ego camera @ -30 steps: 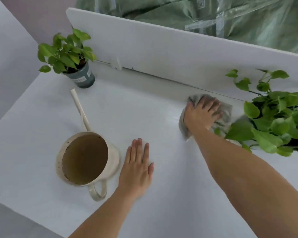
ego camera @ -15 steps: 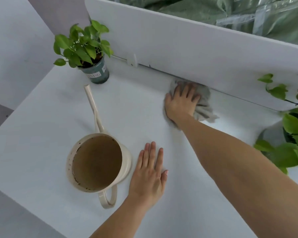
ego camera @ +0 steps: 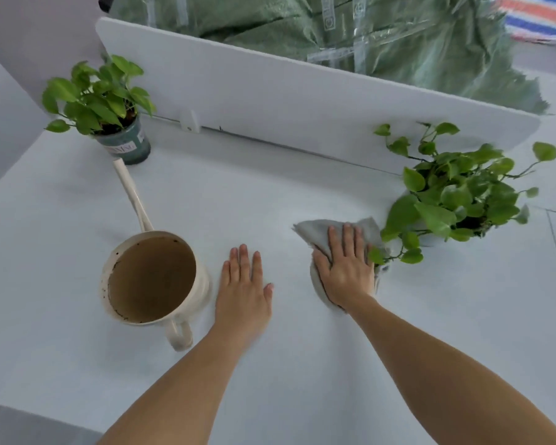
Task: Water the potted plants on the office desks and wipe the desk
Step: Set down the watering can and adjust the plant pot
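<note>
My right hand [ego camera: 345, 268] lies flat with straight fingers on a grey cloth [ego camera: 315, 234], pressing it onto the white desk [ego camera: 238, 203]. Just right of the cloth, a trailing green plant [ego camera: 453, 197] spreads its leaves over its pot, and one leaf touches my fingers. My left hand [ego camera: 243, 287] rests flat on the desk beside a cream watering can [ego camera: 151, 277] whose long spout points away from me. A small plant in a dark green pot [ego camera: 122, 142] stands at the far left corner.
A white divider panel [ego camera: 302, 97] runs along the desk's back edge with a small white clip on it. Green plastic-wrapped bundles [ego camera: 366, 33] lie beyond the panel. The desk's front left edge drops off near my left elbow.
My right hand has dragged the cloth from the back edge by the panel toward me and to the right, up against the trailing plant. The left hand has stayed flat by the watering can.
</note>
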The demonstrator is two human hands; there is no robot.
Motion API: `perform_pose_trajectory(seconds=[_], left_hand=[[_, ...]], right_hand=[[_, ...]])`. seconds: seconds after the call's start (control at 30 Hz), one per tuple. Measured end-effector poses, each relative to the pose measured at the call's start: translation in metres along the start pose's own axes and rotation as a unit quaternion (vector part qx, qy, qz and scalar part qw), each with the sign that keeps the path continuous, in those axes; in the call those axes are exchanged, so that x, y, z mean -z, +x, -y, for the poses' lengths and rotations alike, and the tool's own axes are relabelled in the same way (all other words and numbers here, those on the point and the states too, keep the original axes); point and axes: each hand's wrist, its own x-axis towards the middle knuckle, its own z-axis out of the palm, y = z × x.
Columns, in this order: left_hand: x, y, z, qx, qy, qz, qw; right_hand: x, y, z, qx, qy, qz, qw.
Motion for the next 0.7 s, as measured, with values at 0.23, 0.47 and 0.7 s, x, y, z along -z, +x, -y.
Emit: perform_pose_trajectory(seconds=[0.23,0.47,0.7], left_hand=[[0.048,-0.033,-0.021,-0.073,-0.016,0.028,0.997],[0.113,-0.059,-0.026,-0.095,-0.137,-0.074,0.983],[0.165,-0.083,0.014,-0.019,-0.26,-0.191,0.946]], right_hand=[[-0.019,-0.125,-0.039,-0.011,-0.017,0.054,0.998],[0.014,-0.167,-0.036,-0.001,-0.062,0.164,0.985],[0.044,-0.182,0.009,0.057,-0.008,0.129,0.99]])
